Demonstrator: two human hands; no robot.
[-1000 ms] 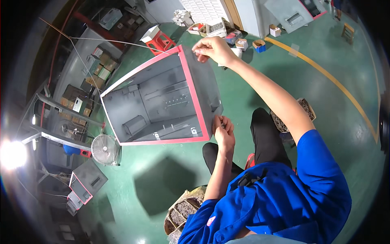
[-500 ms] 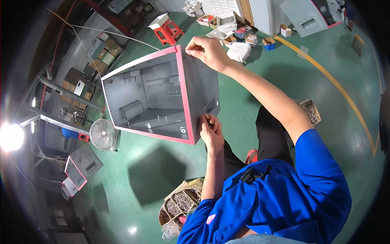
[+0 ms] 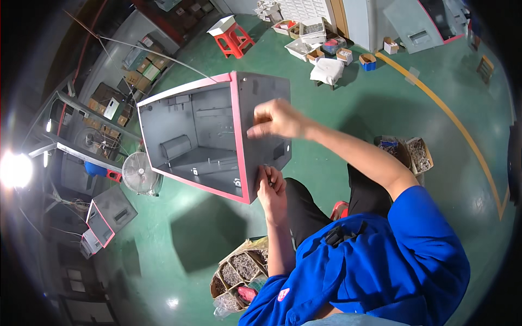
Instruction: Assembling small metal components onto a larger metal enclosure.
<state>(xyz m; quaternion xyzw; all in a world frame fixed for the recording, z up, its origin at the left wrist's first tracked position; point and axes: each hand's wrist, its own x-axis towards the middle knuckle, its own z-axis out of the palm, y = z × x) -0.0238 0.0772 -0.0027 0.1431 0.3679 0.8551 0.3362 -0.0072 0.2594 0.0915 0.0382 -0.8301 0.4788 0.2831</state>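
Bright, even light over the green floor [image 3: 326, 108], sharp at centre. Blown-out lamp glare [image 3: 15, 169] at nine o'clock, flaring white. Soft dark shadow [image 3: 204, 239] pooled at seven o'clock beneath the grey cabinet [image 3: 261, 125]. Heavy fisheye bending toward the rim, black vignette all around, slight blur at three o'clock.

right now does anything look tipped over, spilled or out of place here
The grey cabinet with the pink rim is tilted, open side to the left, not standing square on the green floor. The right hand is on its side panel and the left hand at its lower corner. Nothing looks spilled; the screw boxes by the knee sit upright.
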